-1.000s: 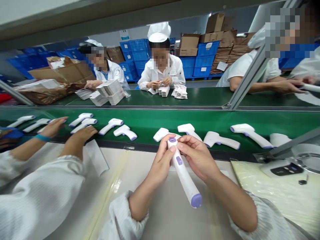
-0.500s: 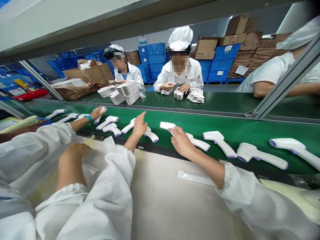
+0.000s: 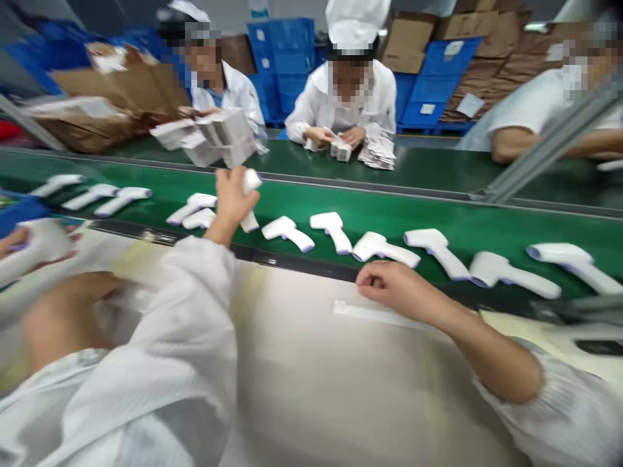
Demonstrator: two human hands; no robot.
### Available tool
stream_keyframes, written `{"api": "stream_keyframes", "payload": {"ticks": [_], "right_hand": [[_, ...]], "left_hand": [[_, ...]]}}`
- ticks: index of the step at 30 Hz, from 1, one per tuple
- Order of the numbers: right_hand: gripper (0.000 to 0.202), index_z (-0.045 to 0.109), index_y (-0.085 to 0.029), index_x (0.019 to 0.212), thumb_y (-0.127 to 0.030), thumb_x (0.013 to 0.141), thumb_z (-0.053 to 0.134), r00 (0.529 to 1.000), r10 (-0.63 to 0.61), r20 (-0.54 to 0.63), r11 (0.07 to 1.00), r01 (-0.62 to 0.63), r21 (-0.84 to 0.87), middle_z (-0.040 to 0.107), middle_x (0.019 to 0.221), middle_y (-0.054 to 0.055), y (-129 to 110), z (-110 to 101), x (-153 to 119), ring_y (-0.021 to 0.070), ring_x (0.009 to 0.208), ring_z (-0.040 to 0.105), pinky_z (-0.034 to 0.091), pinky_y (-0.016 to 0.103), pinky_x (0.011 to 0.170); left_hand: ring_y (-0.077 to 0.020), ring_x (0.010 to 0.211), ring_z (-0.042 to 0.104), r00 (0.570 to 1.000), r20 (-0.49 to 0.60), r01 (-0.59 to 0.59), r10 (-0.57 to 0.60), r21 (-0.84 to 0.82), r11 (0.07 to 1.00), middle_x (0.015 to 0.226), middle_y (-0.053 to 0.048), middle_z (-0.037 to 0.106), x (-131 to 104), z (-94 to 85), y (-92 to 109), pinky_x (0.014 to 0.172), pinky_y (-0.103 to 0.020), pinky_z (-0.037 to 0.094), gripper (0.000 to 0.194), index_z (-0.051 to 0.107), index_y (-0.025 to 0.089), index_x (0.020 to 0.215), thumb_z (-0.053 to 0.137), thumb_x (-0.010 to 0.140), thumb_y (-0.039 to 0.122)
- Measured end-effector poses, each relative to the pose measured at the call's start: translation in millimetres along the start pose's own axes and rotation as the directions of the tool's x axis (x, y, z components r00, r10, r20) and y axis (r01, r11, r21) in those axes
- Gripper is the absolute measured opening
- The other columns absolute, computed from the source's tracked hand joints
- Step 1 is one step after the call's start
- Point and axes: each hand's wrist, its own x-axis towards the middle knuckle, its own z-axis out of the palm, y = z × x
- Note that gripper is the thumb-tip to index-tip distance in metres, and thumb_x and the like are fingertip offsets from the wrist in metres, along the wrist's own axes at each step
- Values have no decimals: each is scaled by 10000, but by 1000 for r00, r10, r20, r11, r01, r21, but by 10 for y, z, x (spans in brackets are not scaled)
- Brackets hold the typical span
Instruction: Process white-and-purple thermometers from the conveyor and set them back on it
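Observation:
My left hand [image 3: 232, 200] is closed round a white thermometer gun [image 3: 250, 184] over the green belt [image 3: 287, 198], with the gun's head showing past the fingers. My right hand [image 3: 396, 285] has its fingers curled in and nothing visible in them, over the front edge of the belt. Just beyond it a white thermometer gun [image 3: 384, 249] with purple trim lies on the belt. Another gun [image 3: 333, 228] lies to its left, and one more [image 3: 288, 232] lies nearer my left hand.
At the left, a co-worker's hands hold a white device [image 3: 39, 250], near my left sleeve. A white strip [image 3: 367, 314] lies on the pale tabletop [image 3: 311, 376]. Across the belt, people sit by stacked papers [image 3: 226, 136]. A metal post [image 3: 545, 149] slants at the right.
My left hand has gone from open to gripping a thermometer gun, further left in view. My right hand has drawn back from a gun and curled its fingers. The view has shifted.

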Motion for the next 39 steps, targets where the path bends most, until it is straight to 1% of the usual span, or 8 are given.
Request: {"api": "stream_keyframes", "payload": {"ticks": [5, 10, 16, 18, 20, 24, 30, 39], "right_hand": [[100, 707, -203, 826, -169, 844, 615, 995, 63, 83, 995, -70, 76, 715, 788, -9, 26, 166, -85, 131, 690, 621, 404, 234, 623], [104, 737, -199, 864, -146, 803, 671, 995, 43, 91, 999, -45, 20, 721, 777, 10, -43, 337, 68, 155, 696, 628, 389, 254, 644], [96, 694, -188, 720, -102, 753, 666, 998, 37, 46, 981, -45, 187, 713, 736, 12, 16, 350, 54, 157, 702, 637, 429, 267, 665], [49, 703, -189, 737, -226, 767, 717, 997, 72, -30, 846, -45, 532, 708, 733, 12, 22, 261, -33, 150, 681, 629, 468, 275, 672], [185, 723, -192, 752, -362, 725, 792, 979, 123, -161, 566, 64, 822, 730, 822, 28, -16, 171, -116, 144, 699, 627, 509, 298, 714], [217, 733, -208, 703, -374, 640, 857, 916, 182, -357, 294, 296, 909, 718, 947, 27, -169, 120, -189, 131, 719, 592, 517, 303, 703], [137, 719, -226, 659, -335, 670, 802, 884, 215, -416, 337, 333, 881, 644, 845, 18, -253, 192, -193, 153, 718, 550, 462, 275, 593], [145, 722, -219, 664, -339, 679, 801, 851, 240, -467, 389, 357, 849, 647, 870, 18, -301, 171, -238, 167, 799, 605, 504, 303, 760]], "left_hand": [[-285, 1123, 575, 997, -71, -63, 40, -348, 935, 1140, -55, 605, -605, 67, 410, 1005, -444, 481, 470, 584, 246, 1192, 697, 737, 216], [-222, 921, 612, 976, 174, 218, -134, -689, 692, 1102, -51, 625, -1272, 180, 849, 678, -315, 511, 518, 543, 233, 1220, 671, 742, 386], [-219, 930, 616, 905, 413, 413, -96, -807, 422, 1095, -38, 563, -1535, 215, 1164, 656, -301, 516, 666, 457, 287, 1296, 736, 699, 383], [-220, 957, 605, 884, 460, 455, -81, -809, 372, 1096, -34, 561, -1623, 235, 1260, 666, -292, 508, 606, 471, 278, 1229, 741, 694, 370], [-204, 939, 586, 865, 500, 482, -47, -802, 352, 1068, -22, 559, -1730, 252, 1381, 681, -280, 488, 573, 480, 282, 1218, 740, 713, 363], [-149, 749, 495, 813, 582, 546, -9, -756, 362, 975, 11, 542, -1936, 248, 1656, 636, -262, 421, 573, 484, 338, 1311, 711, 789, 402], [-182, 800, 556, 772, 635, 609, -10, -736, 297, 1098, -19, 605, -2036, 219, 1841, 648, -272, 451, 596, 501, 376, 1346, 689, 781, 402], [-239, 1035, 642, 769, 639, 613, 1, -738, 282, 1271, -36, 610, -2068, 272, 1795, 762, -309, 521, 529, 463, 406, 1413, 590, 910, 507]]}}
